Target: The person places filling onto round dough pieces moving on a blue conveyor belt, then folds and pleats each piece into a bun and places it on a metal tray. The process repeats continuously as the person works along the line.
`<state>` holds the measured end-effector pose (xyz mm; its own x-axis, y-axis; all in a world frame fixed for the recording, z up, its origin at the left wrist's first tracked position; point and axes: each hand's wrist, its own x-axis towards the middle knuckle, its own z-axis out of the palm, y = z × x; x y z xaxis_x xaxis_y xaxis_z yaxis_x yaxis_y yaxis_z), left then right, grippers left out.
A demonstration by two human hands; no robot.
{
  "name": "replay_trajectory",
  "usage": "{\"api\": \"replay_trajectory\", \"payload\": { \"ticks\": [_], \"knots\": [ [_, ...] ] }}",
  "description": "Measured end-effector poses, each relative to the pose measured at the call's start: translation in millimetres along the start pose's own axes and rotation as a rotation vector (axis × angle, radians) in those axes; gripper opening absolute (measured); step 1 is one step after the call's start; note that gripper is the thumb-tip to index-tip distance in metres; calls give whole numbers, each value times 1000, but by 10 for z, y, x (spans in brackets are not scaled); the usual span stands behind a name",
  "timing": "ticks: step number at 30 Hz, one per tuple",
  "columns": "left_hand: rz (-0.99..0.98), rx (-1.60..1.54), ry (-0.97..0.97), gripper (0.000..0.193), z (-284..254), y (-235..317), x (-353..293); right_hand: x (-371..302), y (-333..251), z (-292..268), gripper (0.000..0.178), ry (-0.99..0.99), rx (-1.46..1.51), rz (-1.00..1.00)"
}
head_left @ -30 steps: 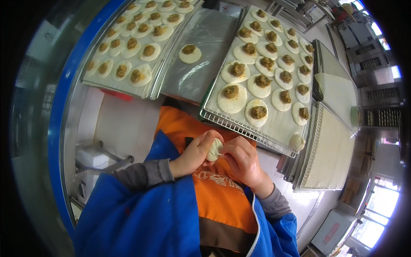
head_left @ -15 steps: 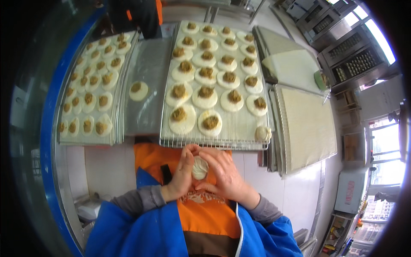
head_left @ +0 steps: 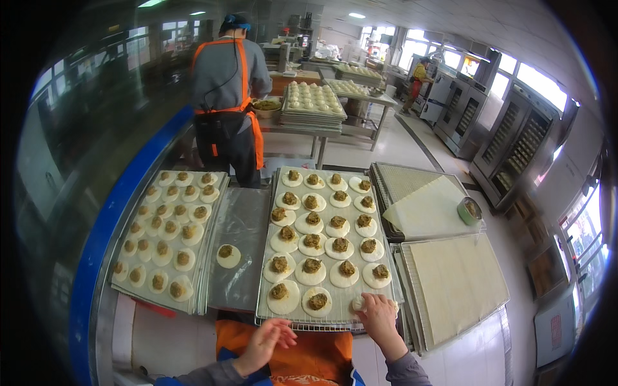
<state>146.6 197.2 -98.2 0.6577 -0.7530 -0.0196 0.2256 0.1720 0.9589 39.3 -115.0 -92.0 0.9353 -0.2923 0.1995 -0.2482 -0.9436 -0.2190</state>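
Observation:
My right hand (head_left: 380,316) reaches over the near right corner of the middle tray (head_left: 322,326), its fingers closed around a pale filled bun (head_left: 357,303) resting on the liner. Part of another bun (head_left: 396,306) peeks out on the far side of that hand, mostly hidden. My left hand (head_left: 269,342) hovers just off the tray's front edge, fingers loosely spread and holding nothing. Rows of flat round dough wrappers (head_left: 311,271), each topped with a heap of brown filling, cover the rest of the tray. The nearest filled wrapper (head_left: 317,301) lies left of my right hand.
Another tray of filled wrappers (head_left: 164,248) is at left. One wrapper (head_left: 228,256) sits alone on the metal tabletop (head_left: 239,222). Lined trays (head_left: 457,283) and a green bowl (head_left: 470,210) stand right. Beyond, a co-worker (head_left: 230,96) stands near stacked bun trays (head_left: 313,103).
My hands have parted. The right carried the pleated bun from in front of my apron to the tray corner; the left let go and stayed near the edge. The view has tilted up.

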Motion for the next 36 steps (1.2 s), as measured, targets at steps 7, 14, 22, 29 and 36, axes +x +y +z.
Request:
{"api": "replay_trajectory", "payload": {
  "ticks": [7,14,22,29,36],
  "knots": [
    [230,190,516,39,-875,219,-474,209,-478,-414,59,144,152,-76],
    [385,495,1252,28,-2763,516,-1293,214,-2221,442,30,-596,1185,-288],
    [106,915,1394,36,-4808,243,-2081,571,-3028,1574,36,-568,1575,454],
    [-75,888,1363,35,-5449,12,-1801,802,-3460,1853,34,-745,1455,358],
    [-149,1148,1408,27,-5652,142,-1728,844,-3571,1889,34,-865,1493,435]
  ]
}}
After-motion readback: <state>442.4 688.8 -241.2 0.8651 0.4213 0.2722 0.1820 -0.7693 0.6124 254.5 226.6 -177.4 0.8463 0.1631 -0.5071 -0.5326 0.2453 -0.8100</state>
